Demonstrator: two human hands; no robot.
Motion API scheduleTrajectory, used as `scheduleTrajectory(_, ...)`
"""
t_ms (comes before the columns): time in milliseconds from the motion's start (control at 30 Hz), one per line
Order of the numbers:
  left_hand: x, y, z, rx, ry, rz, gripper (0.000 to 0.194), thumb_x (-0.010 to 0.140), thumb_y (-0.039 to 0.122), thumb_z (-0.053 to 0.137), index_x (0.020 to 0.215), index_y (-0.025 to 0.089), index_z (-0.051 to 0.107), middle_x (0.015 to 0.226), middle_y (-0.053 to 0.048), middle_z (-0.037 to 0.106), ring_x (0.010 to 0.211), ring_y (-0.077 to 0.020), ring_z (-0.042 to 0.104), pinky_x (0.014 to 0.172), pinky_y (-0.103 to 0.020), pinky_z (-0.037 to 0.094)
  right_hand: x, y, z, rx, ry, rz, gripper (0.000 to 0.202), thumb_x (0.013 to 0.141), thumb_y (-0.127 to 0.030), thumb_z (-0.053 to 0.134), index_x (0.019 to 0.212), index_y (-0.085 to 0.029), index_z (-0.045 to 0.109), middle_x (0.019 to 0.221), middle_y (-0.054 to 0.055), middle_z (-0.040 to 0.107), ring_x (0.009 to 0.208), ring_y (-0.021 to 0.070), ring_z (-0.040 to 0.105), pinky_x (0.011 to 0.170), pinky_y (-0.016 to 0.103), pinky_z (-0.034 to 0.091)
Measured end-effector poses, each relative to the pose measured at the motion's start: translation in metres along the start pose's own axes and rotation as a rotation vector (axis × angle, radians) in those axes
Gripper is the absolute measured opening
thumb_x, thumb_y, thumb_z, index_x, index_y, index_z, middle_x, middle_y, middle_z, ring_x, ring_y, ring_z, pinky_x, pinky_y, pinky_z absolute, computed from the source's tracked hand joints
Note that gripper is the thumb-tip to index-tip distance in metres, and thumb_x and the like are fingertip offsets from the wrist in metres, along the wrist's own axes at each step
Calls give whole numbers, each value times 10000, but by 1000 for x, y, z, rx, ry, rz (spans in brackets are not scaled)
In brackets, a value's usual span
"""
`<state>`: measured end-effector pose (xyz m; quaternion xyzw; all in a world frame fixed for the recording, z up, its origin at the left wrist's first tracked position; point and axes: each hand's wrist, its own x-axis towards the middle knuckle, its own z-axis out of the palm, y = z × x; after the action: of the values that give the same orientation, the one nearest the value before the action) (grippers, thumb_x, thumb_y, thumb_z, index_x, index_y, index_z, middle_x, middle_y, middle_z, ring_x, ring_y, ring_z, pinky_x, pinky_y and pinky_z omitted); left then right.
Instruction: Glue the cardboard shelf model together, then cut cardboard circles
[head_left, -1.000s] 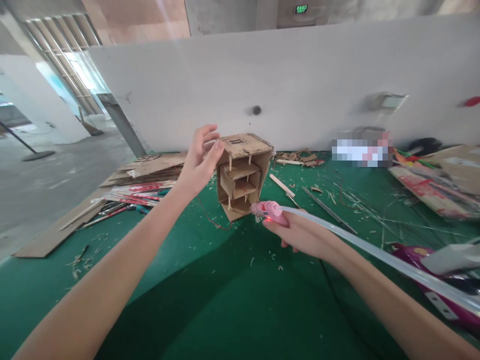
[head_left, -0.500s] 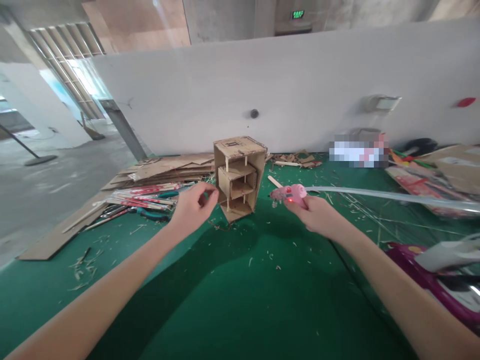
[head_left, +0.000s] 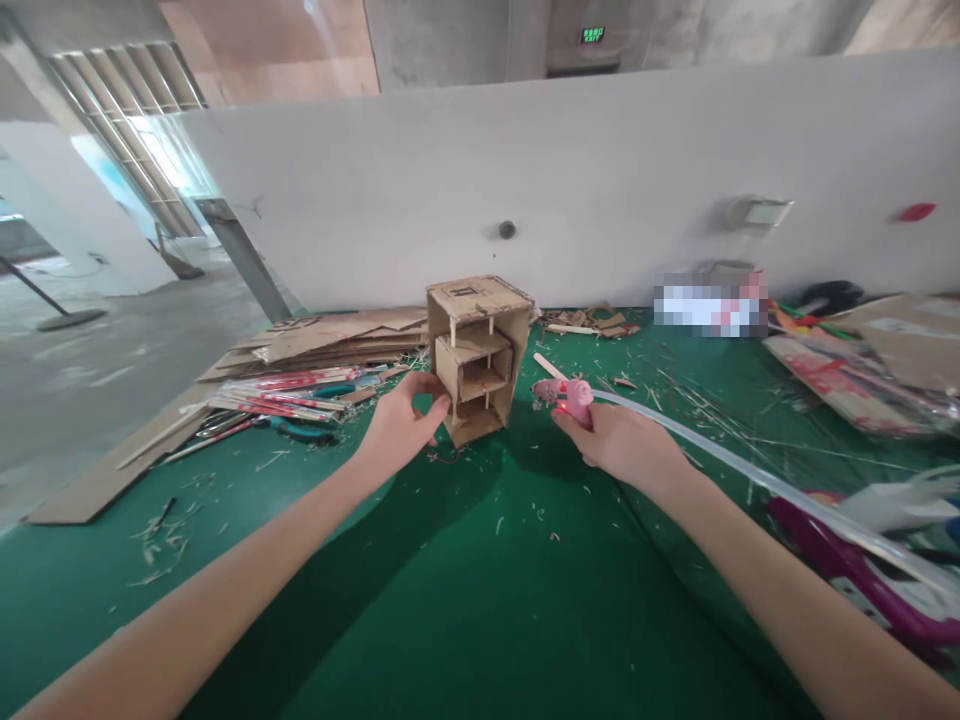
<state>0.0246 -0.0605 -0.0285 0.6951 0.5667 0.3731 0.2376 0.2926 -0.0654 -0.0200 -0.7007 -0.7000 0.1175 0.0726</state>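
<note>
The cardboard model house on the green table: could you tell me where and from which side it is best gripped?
Probably by the solid outer side walls of the cardboard model house, low down, from its closed left side where the left hand already touches. The open front shows thin shelves and stick posts that look fragile. The right hand holds the pink glue gun.

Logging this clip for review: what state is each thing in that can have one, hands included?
Cardboard model: upright on the green table, open front showing shelves.
Pink glue gun: red light on, clear glue stick loaded in its back.
Left hand: fingers curled at the model's lower left edge.
Right hand: closed on the glue gun.
Cardboard sheets: stacked flat.
</note>
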Motion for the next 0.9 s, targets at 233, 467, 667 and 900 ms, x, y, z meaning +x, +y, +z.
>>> scheduleTrajectory(233,7,-8,4,147,48,105,195,835,362,537,823,203,649,827,-48,663,501,-123,519,466,-265,399,-14,4,-12,-187,11,-39,559,853,-580,501,437,-207,494,462,44,527,382,166,483,459,308,327)
scheduleTrajectory(467,6,-9,6,124,27,54,263,841,414,527,883,196,669,783,-26,634,511,-121,494,466,-245,367,-49,-12,-27,-244,-87,-91,490,864,-514,526,479,-212,494,491,48,542,416,183,497,441,314,310)
scheduleTrajectory(667,3,-5,5,73,-1,22,284,839,421,515,932,199,665,734,-12,615,520,-128,487,476,-244,362,-49,-49,-15,113,27,-256,339,935,-469,423,860,-194,606,650,37,642,535,168,591,492,282,373)
scheduleTrajectory(900,3,-16,-4,29,316,162,129,760,207,534,888,209,526,659,30,456,545,-124,443,529,-252,377,-29,-74,8,-336,188,-476,225,898,-125,427,1008,-123,624,992,142,674,698,220,673,557,300,411)
